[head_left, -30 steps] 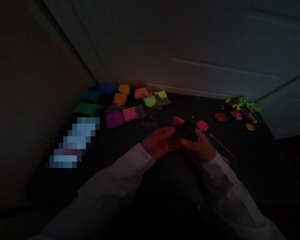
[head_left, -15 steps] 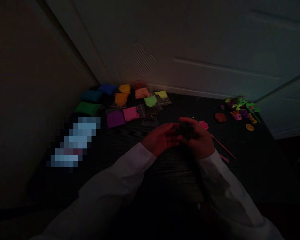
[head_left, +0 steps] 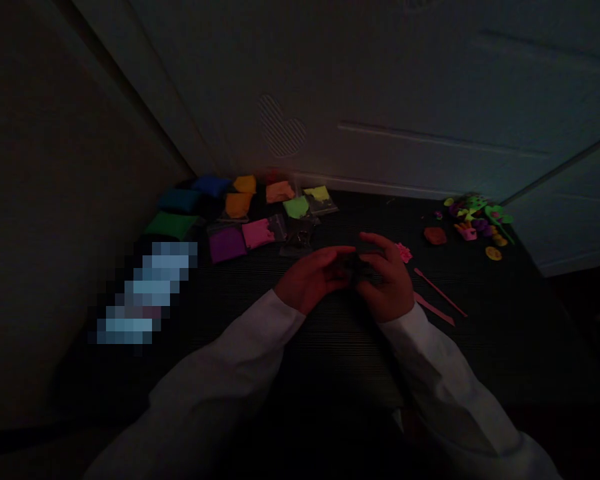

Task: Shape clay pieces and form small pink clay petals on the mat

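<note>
The left hand (head_left: 314,279) and right hand (head_left: 389,283) are holding a dark lump (head_left: 359,268) between them, over a black table (head_left: 325,347). From there, colourful packets (head_left: 239,205) are lying toward ten o'clock, a pink pile (head_left: 404,252) near two, small bright figures (head_left: 473,223) farther out near two, and pink tools (head_left: 441,293) between three and four.

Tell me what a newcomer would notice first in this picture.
Probably the pale, blocky patch glowing at the left of the dark table; what it covers cannot be made out. Next come the vivid packets, such as the purple packet and pink packet, behind the left hand, and the bright little shapes clustered at the far right. Between the left hand and right hand sits a dark lump.
</note>
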### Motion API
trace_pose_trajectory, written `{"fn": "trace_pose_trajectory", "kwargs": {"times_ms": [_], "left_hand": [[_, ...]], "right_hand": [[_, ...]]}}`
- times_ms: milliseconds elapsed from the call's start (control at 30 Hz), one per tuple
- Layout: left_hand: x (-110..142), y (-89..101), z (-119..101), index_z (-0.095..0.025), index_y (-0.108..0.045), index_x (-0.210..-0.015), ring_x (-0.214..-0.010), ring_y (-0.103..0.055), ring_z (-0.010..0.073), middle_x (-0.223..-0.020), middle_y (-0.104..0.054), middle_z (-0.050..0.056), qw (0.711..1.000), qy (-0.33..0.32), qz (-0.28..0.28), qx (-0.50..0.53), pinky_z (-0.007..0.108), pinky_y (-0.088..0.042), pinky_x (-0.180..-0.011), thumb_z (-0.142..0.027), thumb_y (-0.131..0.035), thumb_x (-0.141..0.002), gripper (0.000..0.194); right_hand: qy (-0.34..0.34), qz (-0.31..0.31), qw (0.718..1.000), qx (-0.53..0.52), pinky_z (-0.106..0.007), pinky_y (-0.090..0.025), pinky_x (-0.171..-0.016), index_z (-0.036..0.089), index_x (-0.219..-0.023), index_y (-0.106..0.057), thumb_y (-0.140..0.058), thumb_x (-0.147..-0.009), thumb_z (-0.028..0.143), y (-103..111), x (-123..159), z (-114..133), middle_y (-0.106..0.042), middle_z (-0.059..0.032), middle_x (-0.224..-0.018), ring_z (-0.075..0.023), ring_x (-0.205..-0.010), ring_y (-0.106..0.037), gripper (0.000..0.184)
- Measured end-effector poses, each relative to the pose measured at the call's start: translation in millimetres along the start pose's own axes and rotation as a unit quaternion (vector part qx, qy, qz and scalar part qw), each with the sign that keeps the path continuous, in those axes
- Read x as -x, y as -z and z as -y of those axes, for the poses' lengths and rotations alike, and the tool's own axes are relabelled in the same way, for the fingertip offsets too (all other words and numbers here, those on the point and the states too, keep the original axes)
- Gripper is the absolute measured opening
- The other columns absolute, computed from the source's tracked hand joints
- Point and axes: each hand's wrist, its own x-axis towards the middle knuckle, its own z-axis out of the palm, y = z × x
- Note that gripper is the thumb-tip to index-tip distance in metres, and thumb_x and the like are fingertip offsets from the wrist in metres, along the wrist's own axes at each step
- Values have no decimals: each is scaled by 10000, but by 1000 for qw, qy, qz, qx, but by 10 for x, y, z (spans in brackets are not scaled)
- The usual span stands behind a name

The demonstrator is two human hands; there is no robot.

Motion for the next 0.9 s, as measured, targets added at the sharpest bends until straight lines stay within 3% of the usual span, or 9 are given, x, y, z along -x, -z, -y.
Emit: {"fn": "trace_pose_trajectory", "kwargs": {"times_ms": [133, 300, 400, 533, 900], "left_hand": [[19, -19, 4, -190, -562, -862, -776, -509, 121, -847, -555, 10, 982, -102, -80, -134, 232, -410, -649, -287, -602, -644, 241], [-4, 24, 18, -174, -546, -770, -622, -506, 83, -730, -553, -23, 974, -94, -80, -188, 220, -404, -584, -203, -661, -566, 236], [-27, 64, 6, -180, -551, -775, -620, -521, 86, -716, -559, -29, 963, -123, -127, -203, 239, -412, -617, -220, -648, -587, 215], [-17, 54, -22, -188, -562, -768, -676, -538, 103, -725, -574, -23, 923, -179, -190, -283, 236, -412, -651, -228, -648, -593, 199], [-6, 44, -23, -196, -627, -810, -784, -552, 146, -814, -626, 4, 939, -128, -153, -280, 295, -404, -769, -262, -638, -609, 212]], "right_hand": [[15, -17, 999, 35, -425, -390, -786, 275, -896, -587, -547, -630, 142, -30, 18, -15, -433, -47, -1116, -248, -1026, -410, 300], [-6, -15, 999, 44, -411, -401, -781, 298, -999, -554, -518, -653, 133, -55, 10, -23, -434, -46, -965, -206, -908, -449, 385], [-25, 14, 999, 17, -399, -399, -814, 280, -1114, -468, -512, -669, 143, -51, -2, 10, -430, -56, -1004, -198, -939, -446, 468], [-41, 16, 997, -57, -362, -422, -813, 254, -1113, -442, -530, -691, 189, -56, 8, 65, -429, -67, -1079, -191, -993, -438, 436], [-108, -13, 988, -114, -329, -437, -748, 243, -870, -579, -550, -709, 256, -55, -6, 27, -561, -18, -881, -153, -829, -533, 164]]}}
